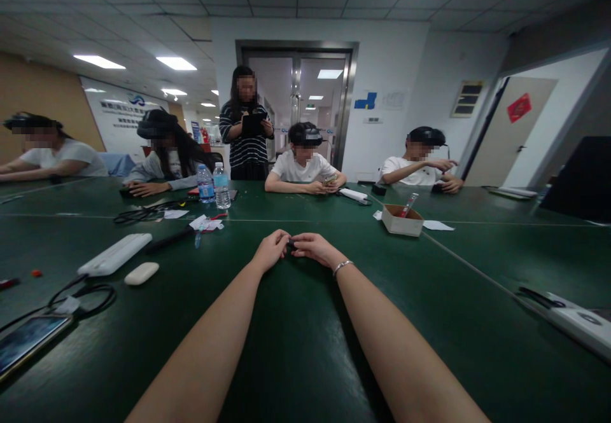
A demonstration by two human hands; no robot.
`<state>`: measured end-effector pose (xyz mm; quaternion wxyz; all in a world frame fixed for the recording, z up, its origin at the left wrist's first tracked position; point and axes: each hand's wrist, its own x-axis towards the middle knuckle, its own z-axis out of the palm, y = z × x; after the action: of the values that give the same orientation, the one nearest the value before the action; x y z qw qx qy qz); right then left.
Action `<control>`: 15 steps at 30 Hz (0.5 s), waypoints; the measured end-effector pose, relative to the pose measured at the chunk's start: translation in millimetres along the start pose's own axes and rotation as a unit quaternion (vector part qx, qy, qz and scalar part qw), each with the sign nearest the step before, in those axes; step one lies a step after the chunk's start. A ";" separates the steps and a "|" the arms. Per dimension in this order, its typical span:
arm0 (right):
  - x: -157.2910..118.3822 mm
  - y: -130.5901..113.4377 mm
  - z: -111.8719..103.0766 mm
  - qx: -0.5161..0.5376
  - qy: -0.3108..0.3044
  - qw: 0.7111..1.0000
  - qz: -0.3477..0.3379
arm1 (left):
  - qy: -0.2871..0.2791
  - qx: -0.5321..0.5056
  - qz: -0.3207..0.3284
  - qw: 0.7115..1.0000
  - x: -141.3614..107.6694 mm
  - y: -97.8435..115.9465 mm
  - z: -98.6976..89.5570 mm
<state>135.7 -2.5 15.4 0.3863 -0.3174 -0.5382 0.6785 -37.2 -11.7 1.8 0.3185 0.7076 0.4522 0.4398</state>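
Both my arms reach forward over the dark green table [296, 321], and my hands meet near its middle. My left hand [272, 249] has its fingers closed at a small black object [291, 243]. From the other side my right hand [312, 248], with a silver bracelet at the wrist, pinches the same object. Fingers cover most of it, so its kind cannot be made out. The hands rest at or just above the table surface.
Left of my arms lie a white power bank [115, 254], a cream oval case [142, 273] and a phone [33, 340] with cables. Two water bottles [222, 186] and a small open box [401, 221] stand farther off. Several people sit opposite; one person [245, 124] stands.
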 end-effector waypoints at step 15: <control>4.5 4.4 -2.2 -0.064 -0.012 0.998 -0.017 | 0.004 -0.089 -0.038 0.995 5.9 -2.8 0.7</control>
<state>134.5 1.9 10.5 0.3700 -0.3240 -0.5903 0.6401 -36.4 -5.3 1.1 0.3953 0.6568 0.4392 0.4684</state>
